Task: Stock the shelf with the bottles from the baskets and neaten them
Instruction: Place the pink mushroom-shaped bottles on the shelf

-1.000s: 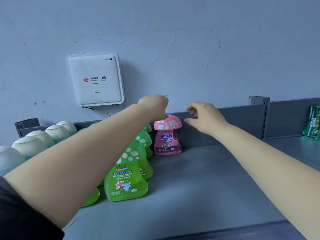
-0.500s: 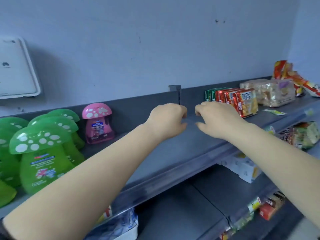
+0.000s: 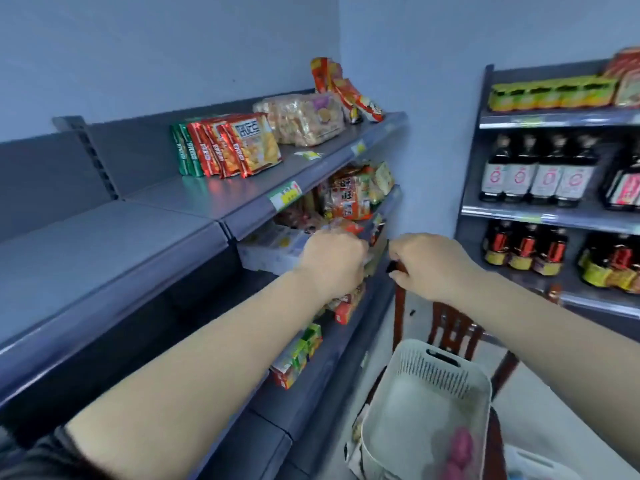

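Observation:
A pale slotted basket (image 3: 446, 372) stands at the lower right on a red-brown wooden chair (image 3: 450, 327). Inside it lies a blurred pink bottle (image 3: 460, 448). The grey top shelf board (image 3: 104, 244) runs along the left, and its near stretch is bare. My left hand (image 3: 332, 261) and my right hand (image 3: 429, 265) hover side by side in mid-air in front of the shelf's lower levels, above and beyond the basket. Both have loosely curled fingers and hold nothing. The mushroom-shaped bottles are out of view.
Red and green snack packets (image 3: 228, 147) and a clear biscuit bag (image 3: 304, 119) sit further along the top board. Lower shelves hold more snack packs (image 3: 353, 199). A second rack on the right carries dark sauce bottles (image 3: 540, 174).
My view has swung right and down, from the green and pink mushroom bottles to the basket on the chair. Both hands have come away from the shelf's back and moved right, still holding nothing.

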`<state>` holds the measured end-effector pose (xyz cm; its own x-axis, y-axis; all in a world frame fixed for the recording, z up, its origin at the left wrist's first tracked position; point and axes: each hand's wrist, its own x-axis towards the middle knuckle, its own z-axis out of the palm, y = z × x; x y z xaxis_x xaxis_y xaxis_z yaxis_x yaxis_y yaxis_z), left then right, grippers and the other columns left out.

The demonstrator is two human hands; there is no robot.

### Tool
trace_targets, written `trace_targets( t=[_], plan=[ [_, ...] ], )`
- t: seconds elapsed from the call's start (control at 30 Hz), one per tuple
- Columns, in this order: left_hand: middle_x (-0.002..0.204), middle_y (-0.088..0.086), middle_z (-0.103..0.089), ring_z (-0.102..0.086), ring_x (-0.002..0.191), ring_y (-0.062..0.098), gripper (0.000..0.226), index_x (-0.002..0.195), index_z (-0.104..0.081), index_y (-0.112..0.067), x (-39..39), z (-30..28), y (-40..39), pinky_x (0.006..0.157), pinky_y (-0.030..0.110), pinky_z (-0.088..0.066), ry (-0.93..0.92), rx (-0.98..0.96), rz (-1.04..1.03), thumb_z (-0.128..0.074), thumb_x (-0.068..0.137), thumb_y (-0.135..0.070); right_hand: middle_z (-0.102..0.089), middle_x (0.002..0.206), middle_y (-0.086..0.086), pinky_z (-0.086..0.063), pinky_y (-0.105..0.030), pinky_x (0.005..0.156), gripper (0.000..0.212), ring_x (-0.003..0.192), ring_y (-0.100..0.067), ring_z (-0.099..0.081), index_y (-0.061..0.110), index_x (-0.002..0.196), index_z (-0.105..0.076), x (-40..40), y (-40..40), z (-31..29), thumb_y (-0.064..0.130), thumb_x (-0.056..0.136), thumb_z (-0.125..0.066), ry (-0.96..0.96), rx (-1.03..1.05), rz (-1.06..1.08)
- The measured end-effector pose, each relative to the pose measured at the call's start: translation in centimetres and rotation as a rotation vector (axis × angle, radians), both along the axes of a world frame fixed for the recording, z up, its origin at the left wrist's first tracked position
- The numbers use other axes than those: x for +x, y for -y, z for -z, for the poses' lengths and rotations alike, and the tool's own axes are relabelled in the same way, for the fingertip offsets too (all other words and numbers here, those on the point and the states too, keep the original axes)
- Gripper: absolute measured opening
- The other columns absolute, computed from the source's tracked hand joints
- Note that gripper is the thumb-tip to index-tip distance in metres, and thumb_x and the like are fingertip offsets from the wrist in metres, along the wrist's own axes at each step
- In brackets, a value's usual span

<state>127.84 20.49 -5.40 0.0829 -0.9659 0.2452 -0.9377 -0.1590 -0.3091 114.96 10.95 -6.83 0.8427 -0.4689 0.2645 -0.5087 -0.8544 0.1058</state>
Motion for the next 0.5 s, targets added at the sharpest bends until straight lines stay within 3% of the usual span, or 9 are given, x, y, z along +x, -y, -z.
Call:
trace_targets(
  t=[0.1,0.2,0.3,0.5],
  plan=[
    [0.104,0.009,-0.063,-0.057,0.101,0.03,0.019,0.099,-0.06,-0.011,-3.5,3.1,3.7,0.067,0.032,-0.033,-0.049,0.055,0.101,-0.048,0.09,-0.021,-0.058,0.112,-0.005,-0.043,-0.033,0.076,0.023,0.106,-0.027,-0.055,0.013,0.105,-0.054,-4.9,2.1,3.1,0.029,0.089,-0.053,0.009,0.127,0.104],
    [0.107,0.008,-0.064,-0.057,0.103,0.029,0.023,0.104,-0.061,-0.012,-6.7,6.9,7.5,0.071,0.031,-0.037,-0.116,0.15,0.19,-0.049,0.089,-0.024,-0.059,0.105,-0.005,-0.046,-0.035,0.071,0.019,0.097,-0.026,-0.057,0.013,0.099,-0.056,-8.9,3.9,7.0,0.027,0.087,-0.055,0.001,0.243,0.231],
    [0.107,0.007,-0.065,-0.059,0.103,0.029,0.021,0.102,-0.062,-0.015,-8.4,10.4,9.7,0.079,0.034,-0.044,-0.209,0.228,0.236,-0.048,0.088,-0.022,-0.06,0.107,-0.003,-0.045,-0.033,0.073,0.021,0.1,-0.025,-0.058,0.015,0.103,-0.056,-11.2,4.9,10.8,0.029,0.088,-0.055,-0.001,0.354,0.353],
    [0.108,0.001,-0.064,-0.059,0.1,0.024,0.023,0.109,-0.06,-0.02,-11.3,19.8,14.7,0.078,0.033,-0.047,-0.409,0.478,0.269,-0.051,0.089,-0.025,-0.061,0.108,-0.006,-0.044,-0.032,0.078,0.025,0.101,-0.026,-0.057,0.013,0.105,-0.056,-14.1,6.7,20.0,0.024,0.083,-0.06,0.036,0.734,0.666]
  ],
)
